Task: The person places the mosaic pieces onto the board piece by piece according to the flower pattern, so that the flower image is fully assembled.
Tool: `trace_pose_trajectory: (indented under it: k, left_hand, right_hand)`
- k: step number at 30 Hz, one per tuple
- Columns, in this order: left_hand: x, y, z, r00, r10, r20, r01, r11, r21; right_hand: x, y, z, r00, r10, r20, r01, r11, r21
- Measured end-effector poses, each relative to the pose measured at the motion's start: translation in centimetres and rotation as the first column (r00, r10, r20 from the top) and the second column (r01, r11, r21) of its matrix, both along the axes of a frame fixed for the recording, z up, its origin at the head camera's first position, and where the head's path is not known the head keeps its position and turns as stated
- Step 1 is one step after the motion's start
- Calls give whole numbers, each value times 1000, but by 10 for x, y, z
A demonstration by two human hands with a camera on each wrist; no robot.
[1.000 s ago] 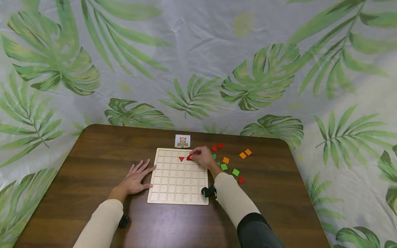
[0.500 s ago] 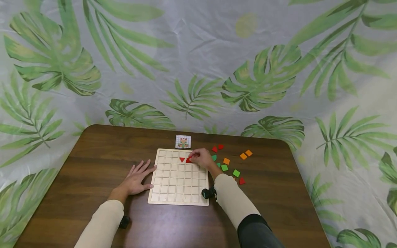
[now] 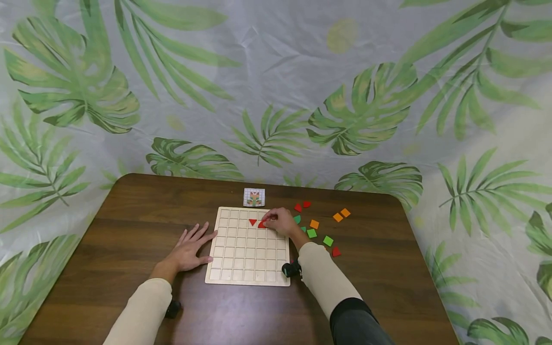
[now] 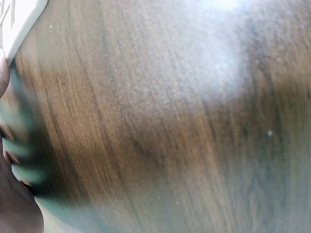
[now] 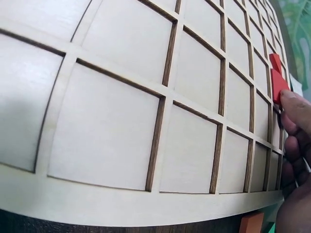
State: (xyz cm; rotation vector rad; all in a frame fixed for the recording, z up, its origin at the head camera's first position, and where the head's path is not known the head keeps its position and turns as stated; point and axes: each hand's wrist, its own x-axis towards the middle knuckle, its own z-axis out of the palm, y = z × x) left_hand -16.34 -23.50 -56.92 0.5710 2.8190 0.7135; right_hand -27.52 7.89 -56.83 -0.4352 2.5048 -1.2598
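Observation:
A pale wooden grid board [image 3: 234, 268] lies on the brown table. My right hand [image 3: 279, 222] is over its upper right part and pinches a red tile [image 3: 261, 224]. In the right wrist view the thumb presses on that red tile [image 5: 278, 86], which stands tilted at a cell near the far edge. Just left of it a red triangle [image 3: 252, 222] sits in the grid. My left hand [image 3: 188, 251] rests flat on the table with fingers spread, its index fingertip and thumb at the board's left edge. The left wrist view catches only part of this hand [image 4: 17, 204] and a board corner [image 4: 22, 22].
Behind the board lies a small card [image 3: 254, 197] with a coloured grid picture. Loose tiles lie to the right: several red ones [image 3: 336, 251], orange squares [image 3: 314, 224] and green squares [image 3: 328, 241]. A leaf-patterned sheet [image 3: 276, 96] hangs behind the table.
My right fingers shift slightly at the red tile, which now lies lower toward its cell. My left hand stays in place.

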Motion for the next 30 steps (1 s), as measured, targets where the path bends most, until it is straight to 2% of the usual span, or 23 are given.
trace_pose_trajectory:
  k: [17,30]
  left_hand:
    - [1,0,1,1000,6,5,-6,1000,0]
    - [1,0,2,1000,2,6,-2,1000,-3]
  right_hand:
    - [-2,1,-3,996,50,-70,-44,996,82]
    - [-1,3,1,997,46,-67,-45,999,11]
